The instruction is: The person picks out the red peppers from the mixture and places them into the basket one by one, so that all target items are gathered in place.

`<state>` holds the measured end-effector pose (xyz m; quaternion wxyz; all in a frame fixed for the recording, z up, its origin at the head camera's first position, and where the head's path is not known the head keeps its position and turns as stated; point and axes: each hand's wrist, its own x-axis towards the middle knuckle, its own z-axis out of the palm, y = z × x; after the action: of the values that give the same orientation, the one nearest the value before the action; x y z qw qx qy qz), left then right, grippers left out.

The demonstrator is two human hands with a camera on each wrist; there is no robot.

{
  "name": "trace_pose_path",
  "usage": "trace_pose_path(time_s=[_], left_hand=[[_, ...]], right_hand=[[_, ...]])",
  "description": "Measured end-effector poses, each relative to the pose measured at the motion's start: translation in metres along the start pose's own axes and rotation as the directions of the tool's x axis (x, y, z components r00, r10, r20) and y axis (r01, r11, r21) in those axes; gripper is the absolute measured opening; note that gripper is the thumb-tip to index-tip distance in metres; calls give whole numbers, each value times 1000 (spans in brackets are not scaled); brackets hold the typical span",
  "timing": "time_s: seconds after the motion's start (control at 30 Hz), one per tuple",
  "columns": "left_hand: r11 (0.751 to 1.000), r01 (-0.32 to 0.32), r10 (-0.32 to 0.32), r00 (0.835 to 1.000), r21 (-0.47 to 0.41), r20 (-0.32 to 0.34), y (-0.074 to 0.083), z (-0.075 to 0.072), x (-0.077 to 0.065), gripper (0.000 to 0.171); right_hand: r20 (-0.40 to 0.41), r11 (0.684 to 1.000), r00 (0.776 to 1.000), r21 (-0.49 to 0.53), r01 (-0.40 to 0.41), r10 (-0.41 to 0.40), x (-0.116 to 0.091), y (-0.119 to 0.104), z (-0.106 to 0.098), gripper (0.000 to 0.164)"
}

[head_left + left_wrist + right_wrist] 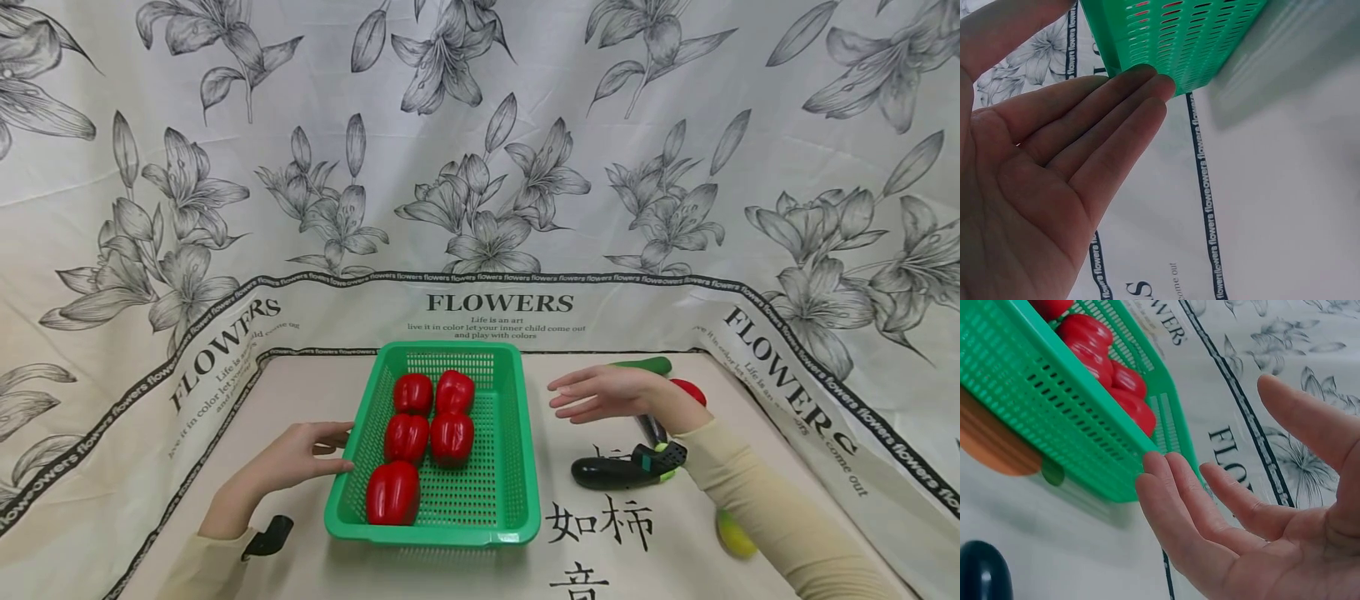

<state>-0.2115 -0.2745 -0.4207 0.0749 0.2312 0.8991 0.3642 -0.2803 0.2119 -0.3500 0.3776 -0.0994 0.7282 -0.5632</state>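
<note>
A green plastic basket (480,536) holds several glossy red bell peppers (393,493), mostly toward its left side. My left hand (296,454) is at the basket's left side, thumb and fingers apart. In the left wrist view, the fingers (1110,119) lie extended close against the perforated wall; I cannot tell whether they touch it. To the basket's right, my right hand (606,393) hovers with relaxed, spread fingers and holds nothing. The right wrist view shows its palm, with fingertips (1159,464) overlapping the basket's edge in the picture; contact cannot be told.
Right of the basket lie a dark eggplant (607,472), a long green vegetable (645,365), a red item (690,390) and a yellow-green item (735,535), partly behind the right arm. An orange shape (997,440) shows beneath the basket wall. A flowered curtain (487,208) encloses the table.
</note>
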Motion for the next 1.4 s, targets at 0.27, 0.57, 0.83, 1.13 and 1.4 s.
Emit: trace_pose_path(time_s=[0.27,0.57,0.83,1.13,1.4], left_hand=[[1000,-3,3,1000,14,3,2,0,-1,63],[1000,-6,6,1000,10,7,1,-2,-3,63],[1000,-4,4,1000,6,7,-1,-2,-3,63],[1000,-9,9,1000,5,4,-1,-3,-3,63],[1000,-3,3,1000,3,1,-1,-3,-6,63]], right_hand=[[-57,1000,998,13,0,1,-16,4,-25,61],[-124,1000,992,24,1,2,-36,7,-53,65],[-166,998,986,60,10,0,-48,17,-74,67],[-260,988,964,153,-6,46,-61,32,-92,69],[-328,978,941,207,-10,79,-67,54,-105,49]])
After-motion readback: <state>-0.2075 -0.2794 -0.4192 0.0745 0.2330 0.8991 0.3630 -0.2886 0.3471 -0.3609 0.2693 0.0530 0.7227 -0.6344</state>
